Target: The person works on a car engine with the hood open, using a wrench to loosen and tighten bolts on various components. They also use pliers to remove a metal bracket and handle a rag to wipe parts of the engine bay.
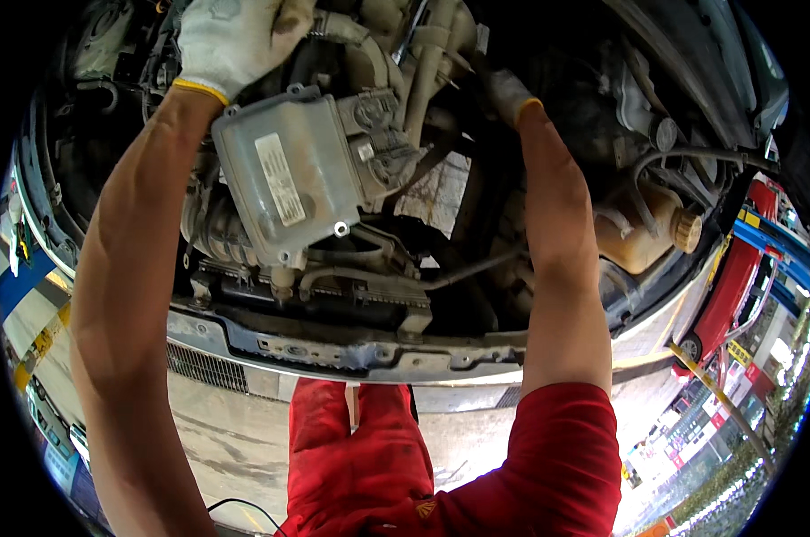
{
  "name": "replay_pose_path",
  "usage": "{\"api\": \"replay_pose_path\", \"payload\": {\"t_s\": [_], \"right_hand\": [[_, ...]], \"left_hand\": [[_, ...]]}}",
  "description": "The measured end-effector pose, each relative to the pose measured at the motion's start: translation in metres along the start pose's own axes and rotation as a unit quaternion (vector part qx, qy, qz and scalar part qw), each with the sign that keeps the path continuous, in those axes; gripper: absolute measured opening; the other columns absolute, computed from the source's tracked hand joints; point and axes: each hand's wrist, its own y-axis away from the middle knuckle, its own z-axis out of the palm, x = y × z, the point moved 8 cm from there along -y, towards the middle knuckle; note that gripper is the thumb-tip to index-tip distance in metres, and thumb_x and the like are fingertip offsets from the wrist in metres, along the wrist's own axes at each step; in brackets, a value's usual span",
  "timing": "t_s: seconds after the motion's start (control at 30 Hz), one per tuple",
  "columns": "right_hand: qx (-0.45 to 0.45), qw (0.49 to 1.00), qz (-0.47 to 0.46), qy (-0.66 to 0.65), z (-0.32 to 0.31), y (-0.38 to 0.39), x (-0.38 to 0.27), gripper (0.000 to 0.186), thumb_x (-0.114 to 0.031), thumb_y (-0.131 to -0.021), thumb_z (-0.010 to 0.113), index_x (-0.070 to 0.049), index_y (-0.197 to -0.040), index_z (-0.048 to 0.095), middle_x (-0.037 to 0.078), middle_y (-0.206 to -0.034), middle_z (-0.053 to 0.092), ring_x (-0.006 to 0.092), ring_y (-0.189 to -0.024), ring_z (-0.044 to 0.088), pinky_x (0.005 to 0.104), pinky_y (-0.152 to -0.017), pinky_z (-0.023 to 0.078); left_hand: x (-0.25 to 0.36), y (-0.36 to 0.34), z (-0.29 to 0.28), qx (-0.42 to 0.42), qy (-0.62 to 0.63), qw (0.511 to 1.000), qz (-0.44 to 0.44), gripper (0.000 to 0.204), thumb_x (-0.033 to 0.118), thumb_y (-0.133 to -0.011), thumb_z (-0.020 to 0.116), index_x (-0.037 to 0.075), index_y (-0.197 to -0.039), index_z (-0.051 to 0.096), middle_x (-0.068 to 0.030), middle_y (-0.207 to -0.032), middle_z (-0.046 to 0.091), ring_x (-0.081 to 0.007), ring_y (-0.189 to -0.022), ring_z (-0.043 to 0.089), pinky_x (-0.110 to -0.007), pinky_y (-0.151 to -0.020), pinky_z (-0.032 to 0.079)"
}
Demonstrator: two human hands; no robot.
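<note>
My left hand, in a whitish work glove with a yellow cuff, is over the far left of the engine bay. The picture's upper edge cuts off part of it, so its grip cannot be made out. Just nearer than it sits a grey metal box, probably an engine control unit, with a white label and connectors on its right side. My right hand, gloved alike, reaches down into the dark bay beside a grimy pipe. Its fingers are hidden in shadow.
A ribbed air hose runs left of the box. A yellowed coolant tank with a cap stands at the right. The front crossmember spans the near side. Beyond the bay, a red car stands by a blue lift arm.
</note>
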Motion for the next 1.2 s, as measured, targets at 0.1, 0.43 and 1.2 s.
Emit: {"api": "replay_pose_path", "payload": {"t_s": [0.1,0.43,1.2], "right_hand": [[-0.077,0.979,0.051,-0.184,0.009,0.001,-0.016,0.041,-0.043,-0.107,0.051,-0.021,-0.14,0.06,0.0,-0.068,0.049,0.0147,-0.057,0.044,0.0333,-0.053,0.037],[0.307,0.828,-0.151,0.444,0.001,0.013,-0.054,0.044,-0.043,-0.106,0.043,-0.011,-0.12,0.07,0.02,-0.109,0.074,0.038,-0.105,0.07,0.0471,-0.093,0.056],[0.268,0.831,-0.038,0.485,-0.013,0.007,-0.045,0.037,-0.036,-0.104,0.05,-0.012,-0.122,0.072,0.017,-0.118,0.075,0.0326,-0.111,0.072,0.0429,-0.093,0.058]], "left_hand": [[0.0,-0.002,-0.001,-0.006,0.008,1.0,-0.001,0.017,0.025,-0.079,0.071,0.014,-0.092,0.072,-0.0093,-0.096,0.069,-0.0344,-0.082,0.067,-0.047,-0.075,0.053],[0.001,0.0,-0.001,-0.007,-0.003,1.0,-0.007,0.016,0.024,-0.081,0.069,0.012,-0.092,0.072,-0.0099,-0.092,0.068,-0.0348,-0.083,0.067,-0.047,-0.075,0.053],[-0.003,0.0,0.001,0.01,-0.009,1.0,-0.003,0.016,0.028,-0.08,0.07,0.014,-0.089,0.072,-0.008,-0.09,0.068,-0.0327,-0.081,0.067,-0.046,-0.074,0.053]]}}
